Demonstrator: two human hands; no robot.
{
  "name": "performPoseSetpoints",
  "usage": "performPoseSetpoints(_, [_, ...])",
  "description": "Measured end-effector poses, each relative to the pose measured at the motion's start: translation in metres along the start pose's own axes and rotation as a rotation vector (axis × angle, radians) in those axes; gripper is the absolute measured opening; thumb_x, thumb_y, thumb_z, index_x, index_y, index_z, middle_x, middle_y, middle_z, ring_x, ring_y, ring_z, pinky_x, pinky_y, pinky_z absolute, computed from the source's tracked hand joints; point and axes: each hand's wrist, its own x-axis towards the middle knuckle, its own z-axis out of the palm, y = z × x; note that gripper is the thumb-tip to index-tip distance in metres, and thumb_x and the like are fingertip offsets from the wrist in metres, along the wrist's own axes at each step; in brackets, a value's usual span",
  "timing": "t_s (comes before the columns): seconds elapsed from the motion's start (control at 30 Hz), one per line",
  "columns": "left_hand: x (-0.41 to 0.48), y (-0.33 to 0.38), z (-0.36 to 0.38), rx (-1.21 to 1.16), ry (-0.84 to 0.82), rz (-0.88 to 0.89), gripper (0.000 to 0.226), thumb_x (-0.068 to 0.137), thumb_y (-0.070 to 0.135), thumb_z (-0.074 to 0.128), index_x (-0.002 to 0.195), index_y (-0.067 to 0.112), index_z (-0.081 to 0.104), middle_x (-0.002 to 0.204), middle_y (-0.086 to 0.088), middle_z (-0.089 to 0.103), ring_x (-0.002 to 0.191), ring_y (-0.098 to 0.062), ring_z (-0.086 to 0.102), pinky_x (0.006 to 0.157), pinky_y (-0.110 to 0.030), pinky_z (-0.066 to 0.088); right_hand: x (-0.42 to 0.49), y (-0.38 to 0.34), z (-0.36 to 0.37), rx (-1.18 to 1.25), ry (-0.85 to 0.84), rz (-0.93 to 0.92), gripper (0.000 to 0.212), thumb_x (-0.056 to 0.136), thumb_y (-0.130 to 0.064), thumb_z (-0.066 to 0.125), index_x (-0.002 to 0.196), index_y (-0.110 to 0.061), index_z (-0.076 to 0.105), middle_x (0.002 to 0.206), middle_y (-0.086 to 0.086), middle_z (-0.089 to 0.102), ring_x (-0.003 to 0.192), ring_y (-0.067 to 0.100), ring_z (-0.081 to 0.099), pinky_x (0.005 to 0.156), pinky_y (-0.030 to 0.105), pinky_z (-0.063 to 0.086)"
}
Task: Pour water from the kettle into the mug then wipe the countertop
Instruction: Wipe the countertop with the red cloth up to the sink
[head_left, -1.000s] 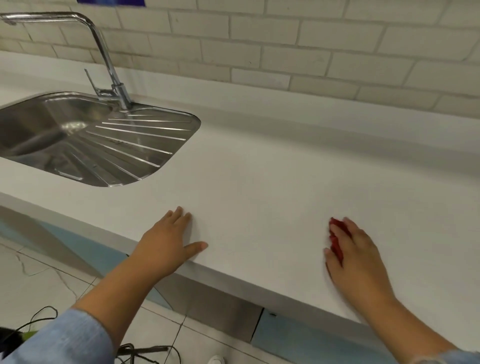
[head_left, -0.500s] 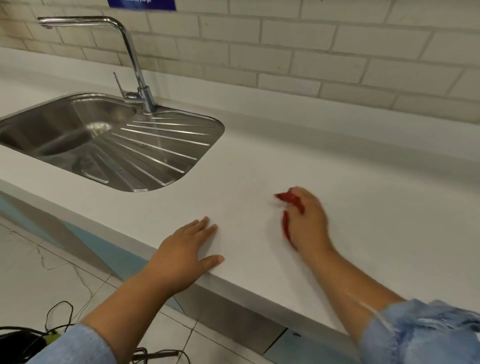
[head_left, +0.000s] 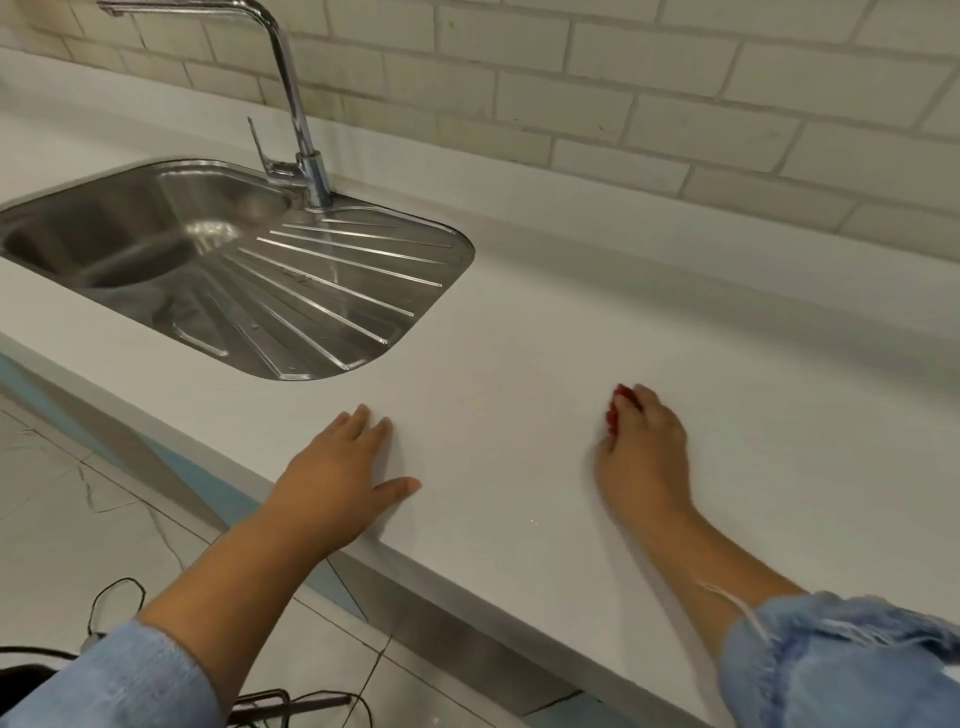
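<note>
From the head view, the white surface (head_left: 519, 338) runs from the lower right up to the left, and its front edge cuts diagonally across the lower half of the picture.

The left hand (head_left: 332, 483) lies flat on the surface right at that front edge. Its fingers are straight and close together and point away from the person, the thumb is spread to the right, and it holds nothing.

The right hand (head_left: 644, 452) is well apart from it, further in from the edge, palm down. Its fingers are bent over a bunched red cloth (head_left: 615, 408), holding it against the surface. Only a narrow strip of the cloth shows, along the thumb side and at the fingertips. That strip's long axis runs away from the person, roughly in line with the fingers; the rest is hidden under the hand.

A steel sink (head_left: 311, 291) is set into the surface to the far left, with its ribbed drainer nearest the hands and a tap (head_left: 296, 109) behind it. Bare surface stretches between the two hands, beyond the cloth to the low upstand under the tiled wall (head_left: 623, 104), and off to the right. Below the front edge are a tiled floor (head_left: 62, 509) and some dark cables (head_left: 311, 701).
</note>
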Motion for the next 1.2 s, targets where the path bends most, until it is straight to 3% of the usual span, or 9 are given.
performPoseSetpoints(0.13, [-0.001, -0.002, -0.001, 0.003, -0.021, -0.003, 0.084, 0.082, 0.069, 0.039, 0.148, 0.028, 0.007, 0.159, 0.003, 0.001, 0.146, -0.019, 0.005, 0.116, -0.040, 0.018, 0.017, -0.054, 0.028, 0.257, -0.070, -0.168, 0.042, 0.091, -0.004, 0.045, 0.132, -0.004, 0.052, 0.145, 0.009, 0.043, 0.131, 0.026, 0.039, 0.114, 0.025, 0.024])
performPoseSetpoints(0.3, [0.005, -0.016, -0.009, 0.004, -0.024, 0.044, 0.076, 0.082, 0.066, 0.043, 0.146, 0.035, 0.015, 0.158, 0.008, 0.011, 0.144, -0.018, 0.013, 0.115, -0.037, 0.020, 0.062, -0.034, 0.006, 0.816, -0.054, 0.158, 0.036, 0.085, 0.005, 0.044, 0.113, -0.005, 0.063, 0.121, 0.019, 0.063, 0.105, 0.026, 0.058, 0.103, 0.032, 0.040])
performPoseSetpoints(0.43, [0.012, -0.024, -0.014, -0.066, -0.018, 0.071, 0.067, 0.083, 0.059, 0.051, 0.142, 0.041, 0.026, 0.156, 0.011, 0.018, 0.142, -0.016, 0.016, 0.114, -0.036, 0.022, 0.099, 0.049, -0.027, 0.446, 0.086, 0.381, 0.025, 0.088, -0.010, 0.045, 0.104, -0.008, 0.064, 0.118, 0.017, 0.063, 0.110, 0.036, 0.057, 0.101, 0.041, 0.042])
performPoseSetpoints(0.53, [0.013, -0.024, -0.010, -0.086, -0.031, 0.061, 0.067, 0.083, 0.058, 0.051, 0.143, 0.043, 0.023, 0.157, 0.014, 0.012, 0.143, -0.015, 0.012, 0.115, -0.035, 0.018, 0.105, 0.085, -0.029, 0.038, -0.018, 0.449, 0.035, 0.089, -0.019, 0.046, 0.119, -0.002, 0.056, 0.135, 0.020, 0.049, 0.122, 0.040, 0.046, 0.105, 0.044, 0.037])
performPoseSetpoints(0.8, [0.016, -0.025, -0.011, -0.054, -0.068, 0.068, 0.070, 0.084, 0.061, 0.046, 0.144, 0.043, 0.016, 0.157, 0.016, 0.004, 0.145, -0.011, 0.003, 0.116, -0.033, 0.013, 0.110, -0.044, 0.039, 0.060, -0.066, -0.170, 0.041, 0.090, -0.006, 0.047, 0.130, 0.001, 0.052, 0.144, 0.018, 0.042, 0.132, 0.033, 0.037, 0.114, 0.031, 0.021])
performPoseSetpoints(0.93, [0.015, -0.027, -0.010, -0.060, -0.068, 0.077, 0.069, 0.084, 0.061, 0.046, 0.144, 0.043, 0.016, 0.157, 0.016, 0.004, 0.145, -0.011, 0.003, 0.116, -0.034, 0.013, 0.091, -0.098, 0.050, 0.360, -0.360, -0.380, 0.047, 0.085, 0.013, 0.041, 0.129, 0.000, 0.054, 0.145, 0.011, 0.042, 0.132, 0.027, 0.041, 0.113, 0.024, 0.025])
performPoseSetpoints(1.03, [0.015, -0.028, -0.010, -0.057, -0.061, 0.085, 0.070, 0.083, 0.061, 0.046, 0.144, 0.043, 0.017, 0.157, 0.016, 0.005, 0.145, -0.011, 0.004, 0.116, -0.034, 0.014, 0.085, -0.094, 0.030, 0.525, -0.369, -0.273, 0.049, 0.085, 0.014, 0.041, 0.125, -0.007, 0.059, 0.140, 0.003, 0.049, 0.130, 0.018, 0.043, 0.107, 0.013, 0.023])
performPoseSetpoints(1.13, [0.016, -0.029, -0.009, -0.041, -0.062, 0.084, 0.070, 0.084, 0.062, 0.045, 0.144, 0.043, 0.016, 0.157, 0.015, 0.004, 0.145, -0.012, 0.004, 0.116, -0.035, 0.014, 0.078, -0.064, -0.006, 0.812, -0.251, 0.027, 0.044, 0.087, 0.006, 0.042, 0.118, -0.017, 0.063, 0.127, 0.002, 0.061, 0.116, 0.024, 0.057, 0.106, 0.035, 0.041])
performPoseSetpoints(1.2, [0.016, -0.029, -0.009, -0.040, -0.063, 0.081, 0.069, 0.084, 0.062, 0.045, 0.144, 0.043, 0.016, 0.158, 0.015, 0.005, 0.145, -0.012, 0.005, 0.116, -0.036, 0.015, 0.068, -0.032, -0.036, 0.952, -0.177, 0.184, 0.039, 0.087, 0.002, 0.043, 0.108, -0.021, 0.066, 0.110, -0.001, 0.072, 0.095, 0.025, 0.066, 0.085, 0.036, 0.054])
